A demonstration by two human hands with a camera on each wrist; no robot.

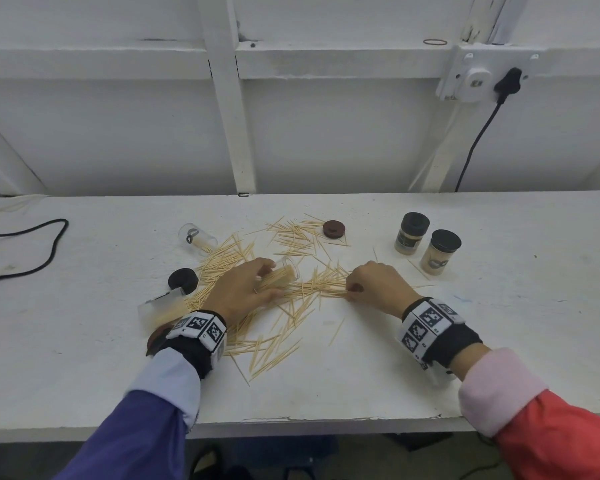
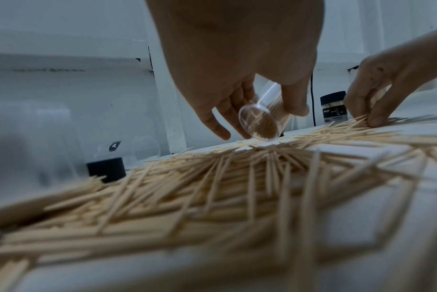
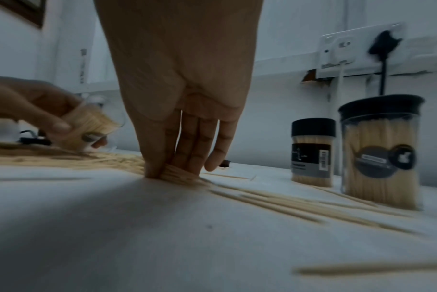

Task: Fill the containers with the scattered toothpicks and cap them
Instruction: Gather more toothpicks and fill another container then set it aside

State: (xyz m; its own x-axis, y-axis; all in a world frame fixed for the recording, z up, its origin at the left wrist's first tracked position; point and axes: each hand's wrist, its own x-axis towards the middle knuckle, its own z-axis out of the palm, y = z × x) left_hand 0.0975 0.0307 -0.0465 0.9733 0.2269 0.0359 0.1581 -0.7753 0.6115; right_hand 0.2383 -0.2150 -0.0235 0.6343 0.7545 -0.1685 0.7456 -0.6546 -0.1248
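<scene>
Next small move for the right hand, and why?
Probably lift the pinched bundle and feed it into the clear container. The right hand already pinches toothpicks flat on the table, and the left hand holds that container tilted, mouth toward them.

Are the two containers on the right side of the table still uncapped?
No, both upright containers carry black caps and look full of toothpicks.

A white tabletop (image 1: 361,375) meets a white panelled wall (image 1: 326,133); a socket (image 1: 471,81) there holds a black plug (image 1: 508,81), its cable (image 1: 471,147) hanging down.
</scene>
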